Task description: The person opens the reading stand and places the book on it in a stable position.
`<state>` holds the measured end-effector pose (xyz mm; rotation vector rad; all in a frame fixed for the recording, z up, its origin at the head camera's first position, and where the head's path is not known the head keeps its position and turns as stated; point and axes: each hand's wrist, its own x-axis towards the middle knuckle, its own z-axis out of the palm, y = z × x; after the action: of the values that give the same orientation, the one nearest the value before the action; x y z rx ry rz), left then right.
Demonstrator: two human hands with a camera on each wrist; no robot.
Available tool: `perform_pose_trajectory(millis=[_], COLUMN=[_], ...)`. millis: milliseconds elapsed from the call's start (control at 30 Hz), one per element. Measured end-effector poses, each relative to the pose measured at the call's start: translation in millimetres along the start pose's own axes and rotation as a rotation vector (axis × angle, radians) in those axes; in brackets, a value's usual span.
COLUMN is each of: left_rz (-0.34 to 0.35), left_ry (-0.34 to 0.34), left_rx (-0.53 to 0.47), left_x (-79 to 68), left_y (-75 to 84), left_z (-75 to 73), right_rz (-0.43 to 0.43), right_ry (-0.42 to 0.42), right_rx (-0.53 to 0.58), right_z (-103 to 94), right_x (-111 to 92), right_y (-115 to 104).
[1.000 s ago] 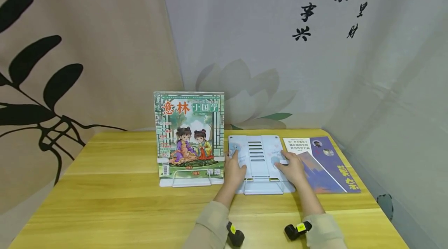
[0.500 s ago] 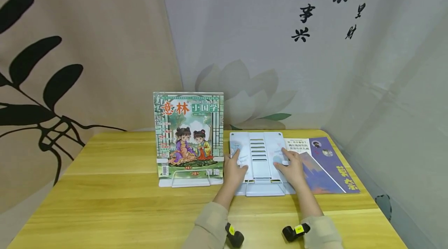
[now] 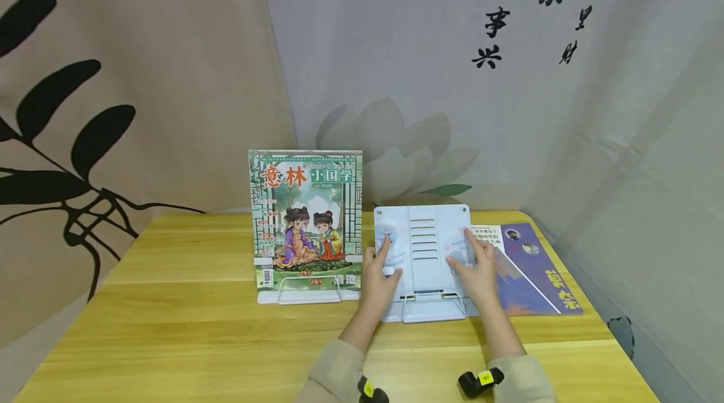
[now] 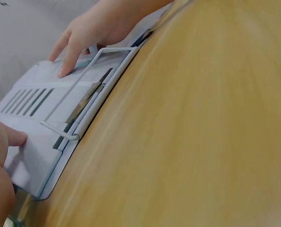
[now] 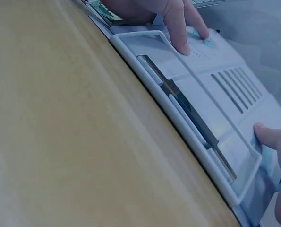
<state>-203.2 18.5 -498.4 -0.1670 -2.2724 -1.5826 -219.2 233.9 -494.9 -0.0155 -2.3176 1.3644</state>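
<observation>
A white metal book stand with a slotted back plate and a wire front bracket stands on the table, its back plate tilted up. My left hand holds its left side, thumb and index finger on the front face. On the opposite side, my right hand grips the edge the same way. The other fingers are partly hidden behind the plate. In the left wrist view, the wire bracket crosses the lower front. From the right wrist, a gap shows along the plate's lower edge.
Left of the hands, a green illustrated magazine leans upright on a second white stand. A purple booklet lies flat to the right, partly behind the right hand. The wooden table meets a printed curtain behind.
The stand's back plate has risen to a steeper tilt, its top edge moving up and slightly right. Both hands stay on its sides. The magazine and booklet have not moved.
</observation>
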Motion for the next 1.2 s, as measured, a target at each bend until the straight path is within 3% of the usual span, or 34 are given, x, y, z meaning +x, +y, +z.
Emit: perform_pose_trajectory(millis=[200,400,600,733,1200], left_rz=[0.029,0.118,0.191,0.242,0.450], left_ry=[-0.071,-0.089,-0.083,-0.064,-0.179], left_rx=[-0.048,-0.041,0.000,-0.034,-0.022], left_x=[-3.4,-5.3,-2.2,2.8,-7.6], left_y=[5.9,9.9,12.6,16.2,34.6], left_z=[-14.9,-27.7,-41.2,-48.7,-59.5], right_rz=[-0.007,-0.006,-0.098,-0.168,-0.272], right_ry=[-0.001,-0.020,-0.026,-0.046,-0.146], right_rx=[0.001,-0.019,-0.103,-0.175,-0.283], right_z=[-3.9,-7.5,-13.2,-16.7,-22.5], right_x=[-1,0,5,11,32], right_y=[-7,-11,-15,-16,-32])
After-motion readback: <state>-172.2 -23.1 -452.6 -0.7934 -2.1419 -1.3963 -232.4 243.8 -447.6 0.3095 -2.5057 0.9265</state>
